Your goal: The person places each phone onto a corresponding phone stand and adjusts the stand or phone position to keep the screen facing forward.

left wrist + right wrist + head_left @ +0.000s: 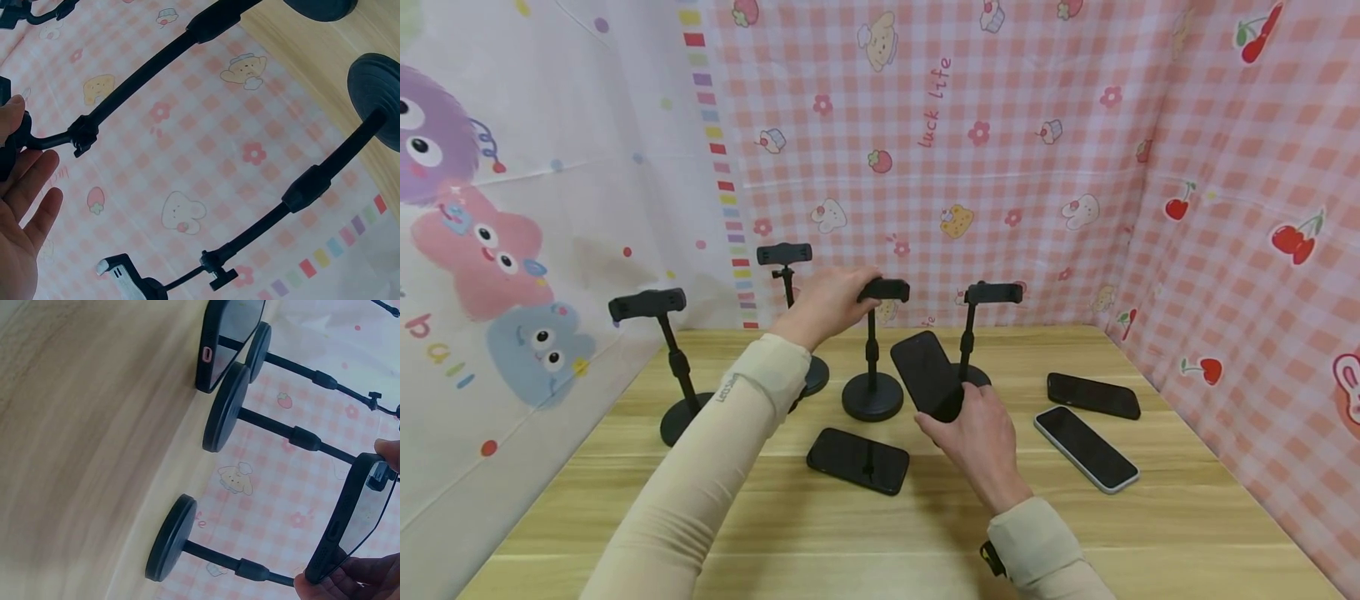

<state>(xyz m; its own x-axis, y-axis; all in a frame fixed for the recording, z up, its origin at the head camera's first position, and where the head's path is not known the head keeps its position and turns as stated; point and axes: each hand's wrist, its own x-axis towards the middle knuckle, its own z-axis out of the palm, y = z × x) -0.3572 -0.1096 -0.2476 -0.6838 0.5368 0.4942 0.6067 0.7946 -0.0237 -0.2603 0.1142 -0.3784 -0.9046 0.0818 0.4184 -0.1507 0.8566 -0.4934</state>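
My left hand pinches the black clamp at the top of a phone stand with a round base. In the left wrist view, thumb and index finger meet at that clamp while the other fingers are spread apart. A black smartphone is in my right hand, tilted and raised in front of another phone stand. The right wrist view shows this phone gripped by its edges between thumb and fingers.
Two more phone stands, one tall and one at far left, stand on the wooden table. A black phone lies in front; a dark phone and a white-edged phone lie at right. Patterned curtains hang behind.
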